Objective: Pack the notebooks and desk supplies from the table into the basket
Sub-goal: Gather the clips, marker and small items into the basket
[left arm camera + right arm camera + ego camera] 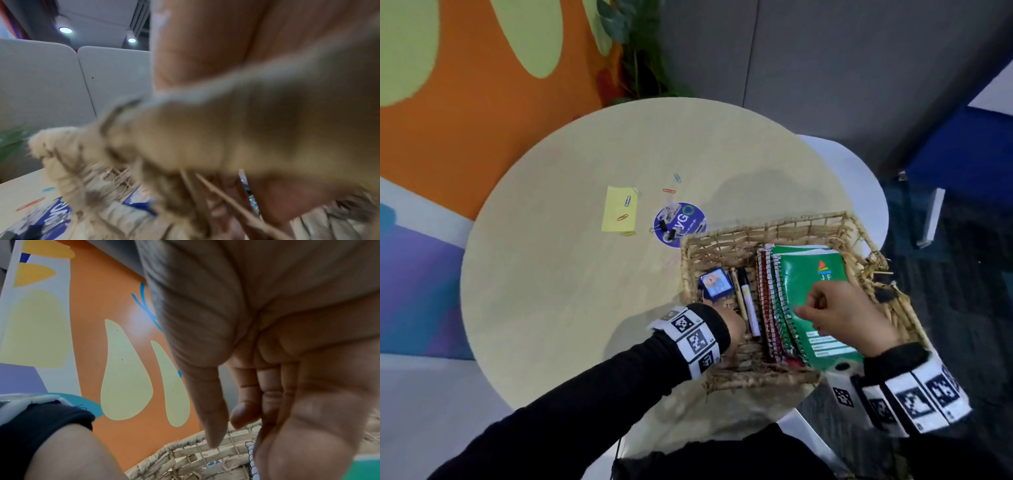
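Note:
A wicker basket (774, 226) stands on the right front of the round table (568, 291). Inside it stand a green spiral notebook (804, 274), red spiral notebooks (765, 291), a black marker (748, 301) and a blue square item (715, 284). My left hand (732, 323) grips the basket's near-left rim (68, 162), its fingers hidden inside. My right hand (839, 308) hovers over the green notebook with fingers loosely bent and nothing in it (228, 433). On the table lie a yellow sticky pad (619, 209), loose paper clips (669, 191) and black binder clips (667, 231).
The binder clips lie on a round blue sticker (686, 212) just left of the basket's far corner. A white chair (859, 178) stands behind the table on the right, a plant (640, 51) at the back. The basket overhangs the table's right edge.

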